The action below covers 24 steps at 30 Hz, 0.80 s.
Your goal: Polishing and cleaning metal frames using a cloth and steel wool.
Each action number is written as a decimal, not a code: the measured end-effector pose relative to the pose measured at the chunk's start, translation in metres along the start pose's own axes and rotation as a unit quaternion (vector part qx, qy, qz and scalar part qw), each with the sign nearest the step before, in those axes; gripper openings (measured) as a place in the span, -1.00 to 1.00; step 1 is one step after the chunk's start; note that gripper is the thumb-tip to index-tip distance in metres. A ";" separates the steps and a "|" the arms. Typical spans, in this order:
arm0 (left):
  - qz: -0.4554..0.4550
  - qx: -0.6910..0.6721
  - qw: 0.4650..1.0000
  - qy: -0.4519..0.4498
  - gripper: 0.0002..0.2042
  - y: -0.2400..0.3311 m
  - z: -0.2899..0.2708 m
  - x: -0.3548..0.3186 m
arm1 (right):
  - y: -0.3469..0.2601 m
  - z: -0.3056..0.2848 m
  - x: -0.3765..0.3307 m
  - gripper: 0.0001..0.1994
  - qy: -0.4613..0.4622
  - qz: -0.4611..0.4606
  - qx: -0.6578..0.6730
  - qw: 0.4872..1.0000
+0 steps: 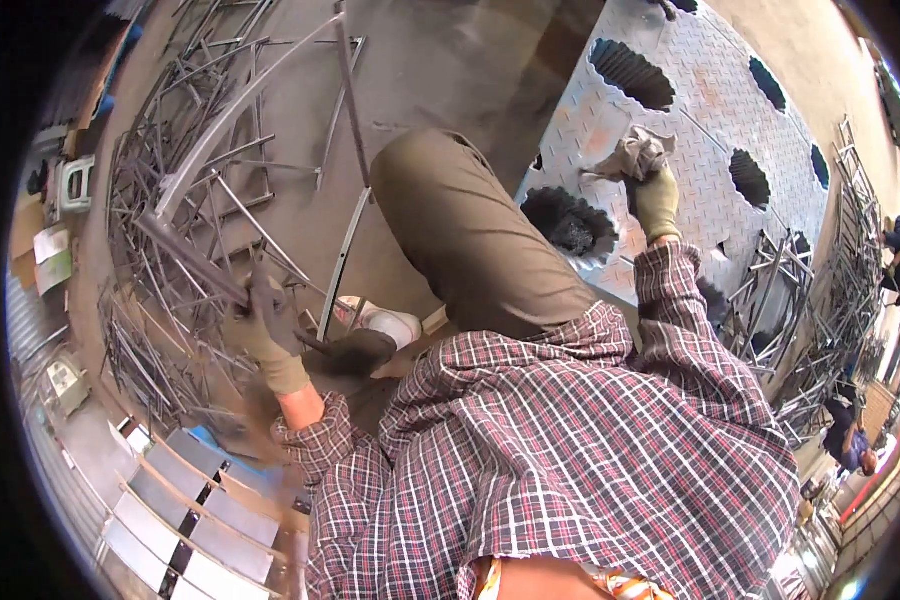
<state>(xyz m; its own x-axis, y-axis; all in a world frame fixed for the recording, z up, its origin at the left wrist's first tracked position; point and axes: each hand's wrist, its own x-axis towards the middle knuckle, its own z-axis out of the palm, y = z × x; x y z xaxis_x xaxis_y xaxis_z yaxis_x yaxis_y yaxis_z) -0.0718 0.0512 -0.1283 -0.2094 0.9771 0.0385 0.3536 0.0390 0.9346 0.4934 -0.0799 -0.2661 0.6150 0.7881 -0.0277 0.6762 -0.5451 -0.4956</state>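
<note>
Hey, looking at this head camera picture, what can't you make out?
In the head view:
- Left hand: blur hides exactly how its fingers wrap the frame.
- Right hand: its fingers can't be told from the crumpled grey material.
- Plate: its far end is cut off by the upper edge.
- Near hole: shadow hides its bottom.
- People: too small at the right rim to tell their actions.

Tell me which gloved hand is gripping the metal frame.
The left hand, out beside the raised knee, closed on a dark bar of the metal frame; the right hand meets a crumpled grey cloth over the patterned plate.
</note>
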 end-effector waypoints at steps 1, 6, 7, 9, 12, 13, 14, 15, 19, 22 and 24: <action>-0.002 -0.020 1.000 -0.015 -0.79 -0.003 -0.001 -0.002 | 0.009 0.004 0.001 -0.26 0.007 -0.031 -0.017 0.999; 0.003 -0.032 0.999 -0.043 -0.75 -0.015 -0.006 -0.007 | 0.001 -0.035 0.027 -0.33 -0.296 0.054 -0.210 0.930; -0.002 -0.021 0.999 -0.042 -0.75 -0.017 -0.008 -0.008 | -0.009 -0.051 0.031 -0.40 -0.296 0.063 -0.297 0.906; -0.023 -0.008 0.998 -0.052 -0.74 -0.020 -0.010 -0.010 | -0.032 -0.072 0.030 -0.54 -0.155 0.056 -0.305 0.938; -0.047 -0.005 0.997 -0.069 -0.74 -0.025 -0.013 -0.010 | -0.058 -0.056 0.005 -0.61 -0.048 -0.030 -0.096 0.994; -0.037 -0.009 0.997 -0.069 -0.74 -0.027 -0.013 -0.010 | -0.061 -0.035 -0.010 -0.64 -0.024 -0.107 0.026 0.994; -0.029 -0.012 0.998 -0.059 -0.74 -0.028 -0.014 -0.010 | -0.060 -0.012 -0.025 -0.65 -0.099 -0.119 -0.014 0.988; 0.022 0.019 0.999 -0.045 -0.74 -0.029 -0.015 -0.010 | -0.055 0.013 -0.040 -0.66 -0.185 -0.123 -0.061 0.973; 0.053 0.135 0.988 -0.052 -0.65 -0.024 -0.020 -0.014 | -0.005 0.090 -0.071 -0.65 -0.375 -0.020 -0.214 0.902; 0.012 0.147 0.988 -0.051 -0.68 -0.010 -0.019 -0.020 | 0.024 0.120 -0.078 -0.64 -0.384 -0.022 -0.318 0.867; -0.056 0.116 0.990 -0.061 -0.71 0.001 -0.014 -0.021 | 0.033 0.127 -0.081 -0.64 -0.389 -0.001 -0.326 0.861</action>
<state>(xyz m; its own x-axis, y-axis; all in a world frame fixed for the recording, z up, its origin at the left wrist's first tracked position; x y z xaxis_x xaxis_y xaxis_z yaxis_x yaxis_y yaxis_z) -0.0801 0.0276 -0.1228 -0.1524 0.9813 -0.1180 0.5370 0.1824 0.8236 0.4141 -0.1253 -0.3904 0.3268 0.6039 -0.7270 0.9172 -0.3881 0.0899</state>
